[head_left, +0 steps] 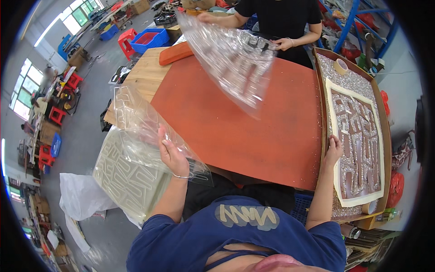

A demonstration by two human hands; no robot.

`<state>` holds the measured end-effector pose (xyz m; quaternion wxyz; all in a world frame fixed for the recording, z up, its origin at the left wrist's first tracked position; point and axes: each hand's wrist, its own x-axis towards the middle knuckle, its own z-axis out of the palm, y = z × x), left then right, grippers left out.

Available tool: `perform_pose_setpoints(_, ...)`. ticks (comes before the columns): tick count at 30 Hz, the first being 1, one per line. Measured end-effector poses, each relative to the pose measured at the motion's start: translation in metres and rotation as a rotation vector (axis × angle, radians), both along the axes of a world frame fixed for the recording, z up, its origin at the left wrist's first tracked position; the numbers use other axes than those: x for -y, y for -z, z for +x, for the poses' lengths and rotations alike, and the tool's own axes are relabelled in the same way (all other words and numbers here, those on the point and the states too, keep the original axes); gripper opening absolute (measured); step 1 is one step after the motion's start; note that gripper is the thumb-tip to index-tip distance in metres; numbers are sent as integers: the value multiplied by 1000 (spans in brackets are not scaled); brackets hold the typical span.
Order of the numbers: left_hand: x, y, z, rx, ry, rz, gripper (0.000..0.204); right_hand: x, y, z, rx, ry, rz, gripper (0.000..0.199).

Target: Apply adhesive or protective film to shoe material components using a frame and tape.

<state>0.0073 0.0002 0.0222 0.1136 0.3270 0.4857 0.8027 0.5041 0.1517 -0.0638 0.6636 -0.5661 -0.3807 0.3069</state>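
My left hand (pixel 172 156) is closed on the edge of a clear plastic sheet (pixel 129 109) with shapes outlined in it. The sheet hangs over a stack of pale translucent sheets (pixel 129 174) with similar cut shapes, beside the table's left edge. My right hand (pixel 334 150), its fingers curled, is at the left border of a cream-framed stencil sheet (pixel 381 167). That stencil lies on silvery glitter in a shallow tray (pixel 322 113). Across the table, a person in black (pixel 285 20) holds another clear plastic sheet (pixel 231 59) over the reddish-brown tabletop (pixel 235 140).
An orange-red block (pixel 176 54) lies on the bare wood at the far left. Tape rolls (pixel 340 66) sit in the tray. A white plastic bag (pixel 81 195) is on the floor at left. Blue crates (pixel 149 40) and a red stool (pixel 127 41) stand behind; blue shelving (pixel 351 27) rises far right.
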Motion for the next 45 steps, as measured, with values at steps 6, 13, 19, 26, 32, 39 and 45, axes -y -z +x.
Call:
perform_pose_setpoints(6, -21, -23, 7, -164, -65, -40, 40, -9, 6, -1, 106, 56, -21, 21)
perform_pose_setpoints(13, -118, -18, 114, -994, 585, -146, 55, -6, 0, 4, -80, 25, 11, 23)
perform_pose_setpoints(19, -81, 39, 228, -1422, 1251, -657, 29, -8, 4, -1, -65, 23, 34, 22)
perform_pose_setpoints(26, -54, 47, 212, -1538, 1203, -486, 43, -7, 0, -2, 116, 12, -28, 21)
perform_pose_setpoints(32, -16, 59, 164, -1528, 1167, -495, 59, -13, 8, 3, 106, 7, -9, 20)
perform_pose_setpoints(39, 12, 75, 94, -1386, 1047, -318, 49, -6, -1, -4, 77, -14, -10, 19)
perform_pose_setpoints(45, -4, 81, 94, -1357, 980, -326, 41, -7, 3, 1, 182, -1, -34, 19)
